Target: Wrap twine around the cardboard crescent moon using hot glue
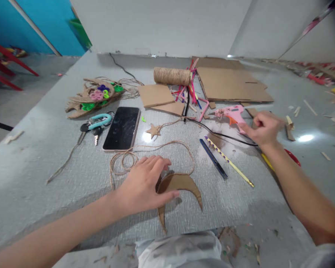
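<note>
My left hand is spread over the left part of a brown cardboard crescent, thumb stretched across it and fingers slightly bent. Twine runs along the crescent's upper edge and loops on the table behind my hand. At the right, my right hand is beside the handle of a pink glue gun with an orange trigger. Its thumb reaches the handle's lower end, apart from the curled fingers. The glue gun lies on its side, its black cord passing below. A small cardboard star on twine lies mid-table.
A blue cutter and a yellow pencil lie between my hands. Left are a phone, keys and a flower-decorated twine piece. Behind are a twine spool, cardboard sheets and coloured sticks.
</note>
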The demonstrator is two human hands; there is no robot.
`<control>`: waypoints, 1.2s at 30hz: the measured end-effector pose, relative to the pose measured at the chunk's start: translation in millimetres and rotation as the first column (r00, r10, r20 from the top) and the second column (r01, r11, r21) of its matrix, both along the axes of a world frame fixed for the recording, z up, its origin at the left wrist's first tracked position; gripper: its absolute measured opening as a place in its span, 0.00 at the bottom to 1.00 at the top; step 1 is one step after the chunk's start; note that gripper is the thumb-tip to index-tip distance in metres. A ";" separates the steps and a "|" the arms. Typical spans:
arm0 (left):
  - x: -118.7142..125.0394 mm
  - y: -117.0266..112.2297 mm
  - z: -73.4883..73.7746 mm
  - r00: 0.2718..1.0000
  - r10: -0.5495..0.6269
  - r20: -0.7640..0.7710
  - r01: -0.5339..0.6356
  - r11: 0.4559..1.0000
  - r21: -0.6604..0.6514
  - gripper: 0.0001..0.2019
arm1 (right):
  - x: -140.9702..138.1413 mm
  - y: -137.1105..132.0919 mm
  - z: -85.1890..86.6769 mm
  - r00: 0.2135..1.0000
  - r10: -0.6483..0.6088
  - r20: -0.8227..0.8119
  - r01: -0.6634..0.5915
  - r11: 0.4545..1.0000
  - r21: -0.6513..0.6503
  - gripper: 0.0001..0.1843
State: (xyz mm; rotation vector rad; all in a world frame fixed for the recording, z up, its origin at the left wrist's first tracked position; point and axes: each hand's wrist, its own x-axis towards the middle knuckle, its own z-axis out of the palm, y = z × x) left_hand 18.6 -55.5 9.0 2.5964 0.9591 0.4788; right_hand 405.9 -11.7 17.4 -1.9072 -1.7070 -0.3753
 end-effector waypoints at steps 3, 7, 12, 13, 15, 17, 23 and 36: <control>1.7 -1.9 1.1 1.000 -0.023 0.010 0.023 1.000 0.012 0.23 | 0.5 5.9 2.1 0.964 -0.267 -0.021 0.255 0.939 -0.233 0.30; 3.0 -2.7 -1.7 0.999 -0.038 -0.006 0.038 0.999 0.025 0.20 | 7.3 14.6 0.2 0.969 -0.248 0.019 0.225 0.839 -0.495 0.30; 3.7 -2.5 -4.1 0.999 -0.041 -0.020 0.041 0.999 0.015 0.17 | 10.5 22.6 -13.8 0.975 -0.189 -0.119 0.117 0.885 -0.450 0.23; 3.7 -2.5 -4.0 0.999 -0.039 -0.024 0.039 0.999 0.011 0.17 | 10.2 23.0 -16.4 0.966 -0.197 -0.166 0.109 0.896 -0.431 0.20; 3.7 -2.7 -3.7 0.999 -0.035 -0.032 0.035 0.999 0.011 0.16 | 9.1 22.5 -18.7 0.943 -0.193 -0.271 0.075 0.918 -0.390 0.19; 3.3 -2.9 -3.9 0.999 -0.037 -0.035 0.037 0.999 0.021 0.17 | 7.3 21.0 -16.0 0.888 -0.148 -0.436 0.013 0.954 -0.299 0.18; 1.4 -1.2 -5.3 0.999 -0.038 -0.035 0.039 0.998 0.047 0.19 | -5.6 4.8 12.9 0.414 0.165 -0.895 -0.371 0.929 0.000 0.18; -2.3 11.8 -3.1 0.996 -0.034 -0.080 0.035 0.999 0.002 0.12 | -63.3 -52.5 30.8 0.593 0.650 -0.474 -0.805 0.471 -0.361 0.12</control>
